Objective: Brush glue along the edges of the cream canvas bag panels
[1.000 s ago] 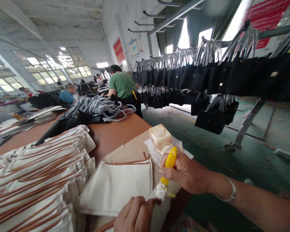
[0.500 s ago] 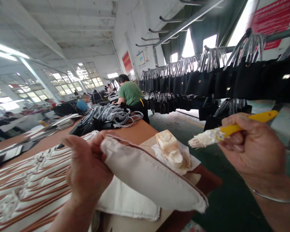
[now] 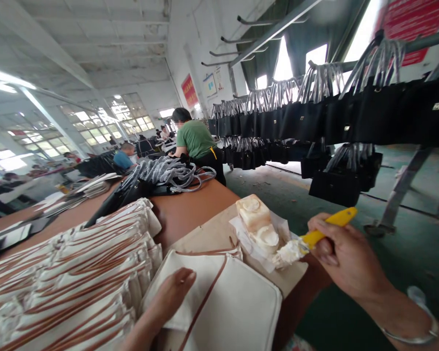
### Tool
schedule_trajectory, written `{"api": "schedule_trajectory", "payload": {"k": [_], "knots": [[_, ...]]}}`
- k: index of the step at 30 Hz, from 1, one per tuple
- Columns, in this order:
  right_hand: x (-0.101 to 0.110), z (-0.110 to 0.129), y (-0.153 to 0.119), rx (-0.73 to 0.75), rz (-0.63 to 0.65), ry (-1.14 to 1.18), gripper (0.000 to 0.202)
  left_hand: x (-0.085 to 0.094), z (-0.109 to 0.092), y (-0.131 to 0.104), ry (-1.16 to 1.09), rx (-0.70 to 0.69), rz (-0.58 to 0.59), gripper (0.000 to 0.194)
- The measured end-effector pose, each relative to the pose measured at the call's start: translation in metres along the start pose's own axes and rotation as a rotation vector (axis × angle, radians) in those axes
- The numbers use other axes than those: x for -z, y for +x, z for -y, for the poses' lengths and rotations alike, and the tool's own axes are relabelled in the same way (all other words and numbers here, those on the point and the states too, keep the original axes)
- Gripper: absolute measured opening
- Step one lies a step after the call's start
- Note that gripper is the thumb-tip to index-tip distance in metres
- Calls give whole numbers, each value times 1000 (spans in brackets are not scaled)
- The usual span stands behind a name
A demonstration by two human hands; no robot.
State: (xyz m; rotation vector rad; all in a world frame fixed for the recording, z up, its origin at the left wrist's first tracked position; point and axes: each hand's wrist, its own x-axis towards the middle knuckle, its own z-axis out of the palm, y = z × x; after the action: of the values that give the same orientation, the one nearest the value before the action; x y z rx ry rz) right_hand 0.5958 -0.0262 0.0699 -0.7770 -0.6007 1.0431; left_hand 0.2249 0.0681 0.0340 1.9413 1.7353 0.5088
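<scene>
In my right hand is a paste-caked brush with a yellow handle. Its bristles, thick with white paste, are at the edge of the white paper under a cut-open plastic bottle with creamy white stuff in its opening. My left hand lies over an off-white bag piece with a brown edge strip; the fingers look extended and hold nothing, though their undersides are hidden. Under the piece is a tan board. Close to my left hand are stacked off-white pieces with brown edging.
A bundle of grey wrapped straps lies on the brown table. A person in a green shirt bends over farther back. Black bags hang from a rack on the right. Flat pieces lie at the left.
My left hand has lowered and let go of the raised off-white piece, which now lies flat. My right hand has moved left and down, bringing the brush to the paper by the bottle.
</scene>
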Motion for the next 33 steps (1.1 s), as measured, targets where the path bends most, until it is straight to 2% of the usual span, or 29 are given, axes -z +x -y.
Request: {"api": "schedule_trajectory", "payload": {"k": [2, 4, 6, 9, 13, 16, 19, 21, 26, 29, 33], "knots": [[-3, -17, 1, -36, 7, -11, 22, -37, -9, 7, 50, 6, 47, 37], [-7, -31, 2, -71, 17, -32, 23, -63, -16, 14, 83, 31, 49, 37], [-11, -45, 7, -89, 26, -67, 25, -78, -21, 21, 90, 69, 49, 37], [-16, -69, 20, -66, 66, -175, 29, -88, -25, 28, 50, 114, 68, 39], [-26, -99, 44, -8, 167, -333, 32, -94, -36, 29, -113, 99, 135, 29], [-34, -109, 60, 7, 233, -389, 31, -94, -49, 20, -326, 69, 241, 30], [-41, -103, 73, 32, 329, -448, 29, -89, -60, 7, -548, 47, 359, 43], [-45, -96, 79, 51, 399, -487, 26, -85, -66, 0, -653, 38, 398, 49], [-56, -87, 82, 139, 514, -604, 20, -77, -75, -11, -945, 34, 491, 47], [-61, -81, 81, 217, 514, -683, 20, -76, -77, -14, -988, 47, 528, 44], [-61, -65, 78, 314, 449, -751, 23, -78, -77, -15, -990, 69, 513, 44]]}}
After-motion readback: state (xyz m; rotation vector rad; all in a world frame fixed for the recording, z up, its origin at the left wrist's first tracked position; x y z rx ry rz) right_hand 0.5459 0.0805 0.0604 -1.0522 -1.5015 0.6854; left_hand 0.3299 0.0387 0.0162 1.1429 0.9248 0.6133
